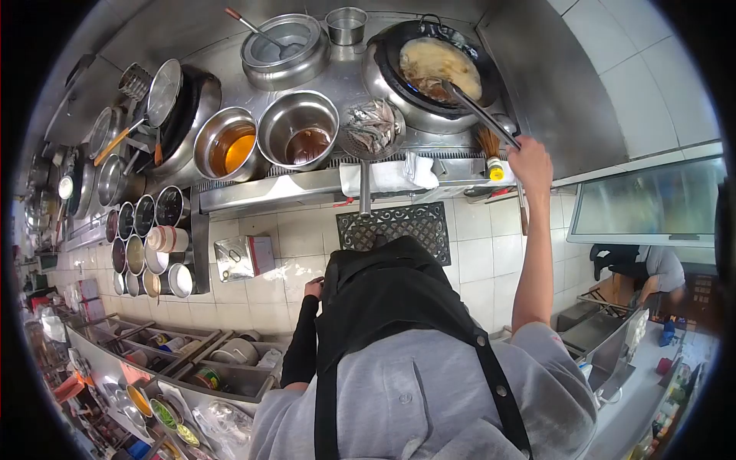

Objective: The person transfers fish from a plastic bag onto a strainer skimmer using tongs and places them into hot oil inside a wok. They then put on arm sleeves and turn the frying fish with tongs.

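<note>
My right hand [530, 162] is closed round the end of a long metal wok ladle [483, 115]. The ladle's head dips into bubbling, foamy oil [441, 65] in a dark wok [491, 73] on the right burner. My left hand [314, 287] hangs low beside the black apron [391, 299], below a black sleeve, and its fingers are mostly hidden. A perforated skimmer [366, 188] heaped with small silvery fish [373, 123] rests at the stove's front edge, left of the wok, its handle pointing towards me.
Left of the skimmer stand a steel pot [326, 107] with dark liquid and another pot [205, 142] of amber oil. A lidded pot [264, 77] and a small steel container [346, 27] sit behind. A brush [488, 143] lies near the wok. Another person [663, 272] is at far right.
</note>
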{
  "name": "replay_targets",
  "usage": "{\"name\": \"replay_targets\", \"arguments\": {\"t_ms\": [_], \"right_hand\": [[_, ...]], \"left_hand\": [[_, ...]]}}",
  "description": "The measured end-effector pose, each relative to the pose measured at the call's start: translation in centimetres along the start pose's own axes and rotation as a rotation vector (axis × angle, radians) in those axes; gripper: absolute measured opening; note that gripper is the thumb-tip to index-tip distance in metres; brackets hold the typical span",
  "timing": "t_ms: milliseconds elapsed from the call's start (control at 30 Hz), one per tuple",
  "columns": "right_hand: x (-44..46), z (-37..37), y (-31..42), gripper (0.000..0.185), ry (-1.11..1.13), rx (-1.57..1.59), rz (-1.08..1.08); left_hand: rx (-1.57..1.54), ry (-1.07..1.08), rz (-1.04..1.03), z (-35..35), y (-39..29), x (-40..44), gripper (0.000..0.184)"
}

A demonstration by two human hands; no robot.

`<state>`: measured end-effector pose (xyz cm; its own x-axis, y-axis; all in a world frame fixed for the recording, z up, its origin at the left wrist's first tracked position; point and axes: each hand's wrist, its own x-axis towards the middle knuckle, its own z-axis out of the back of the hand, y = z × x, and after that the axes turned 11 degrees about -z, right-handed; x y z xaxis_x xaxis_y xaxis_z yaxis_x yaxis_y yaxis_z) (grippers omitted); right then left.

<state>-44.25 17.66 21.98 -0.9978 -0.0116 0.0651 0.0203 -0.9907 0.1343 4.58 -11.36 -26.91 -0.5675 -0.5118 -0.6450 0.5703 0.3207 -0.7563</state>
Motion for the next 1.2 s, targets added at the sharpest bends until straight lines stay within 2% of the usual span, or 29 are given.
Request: {"name": "replay_targets", "arguments": {"t_ms": [67, 167, 233, 300, 367, 433, 500, 600, 700, 867, 933, 1033, 1067, 1167, 1200], "right_hand": [[2.7, -1.3, -0.4, 0.032, 0.008, -0.03, 0.005], [6.4, -5.3, -0.6, 0.034, -0.023, -0.007, 0.052], [8.6, -8.0, -0.3, 0.036, 0.022, -0.036, 0.046], [8.9, -8.3, 0.1, 0.037, 0.045, -0.068, 0.031], [7.6, -7.2, 0.1, 0.038, 0.046, -0.102, 0.015], [4.9, -4.5, 0.1, 0.036, -0.011, -0.083, -0.007], [1.6, -1.6, -0.1, 0.033, -0.059, -0.076, 0.029], [-2.9, 0.2, 0.7, 0.029, -0.042, -0.041, 0.082], [-6.9, -0.7, 1.5, 0.026, 0.021, 0.044, 0.147], [-10.6, -3.8, 3.5, 0.02, 0.072, 0.02, 0.308], [-10.5, -5.2, 4.3, 0.017, 0.072, -0.038, 0.339], [-9.4, -7.7, 4.5, 0.022, 0.083, -0.073, 0.351], [-9.0, -8.3, 4.6, 0.022, 0.099, -0.105, 0.36], [-7.6, -9.0, 5.0, 0.023, 0.117, -0.158, 0.391], [-7.3, -9.0, 5.1, 0.024, 0.106, -0.147, 0.402]], "left_hand": [[0.019, 0.005, 0.009, 0.0, 0.1, 0.2, 0.048], [-0.152, -0.027, 0.088, 0.0, 0.9, 1.0, 0.05], [0.001, 0.077, -0.035, 0.8, 2.5, 1.5, 0.052], [-0.058, 0.081, 0.004, 0.6, 1.3, 0.8, 0.054], [-0.335, -0.02, 0.206, 0.5, -0.8, -0.2, 0.056], [-0.285, -0.081, 0.209, 0.0, -1.5, -1.2, 0.055], [-0.287, -0.087, 0.126, 0.1, 1.4, -1.2, 0.049], [-0.016, -0.103, 0.028, -0.4, 3.8, -2.5, 0.038], [0.22, -0.066, -0.039, -0.9, 4.7, -3.2, 0.036], [0.329, 0.001, -0.102, -0.7, 4.4, -2.3, 0.035], [0.323, 0.009, -0.115, -0.5, 3.4, -1.6, 0.035], [0.365, -0.007, -0.119, -0.9, -1.0, -1.7, 0.035], [0.163, 0.036, -0.091, -0.3, 1.0, 0.2, 0.04], [-0.222, 0.011, 0.112, -0.2, 1.4, 2.3, 0.053], [-0.158, 0.078, 0.066, 0.0, 1.8, 2.8, 0.057]]}}
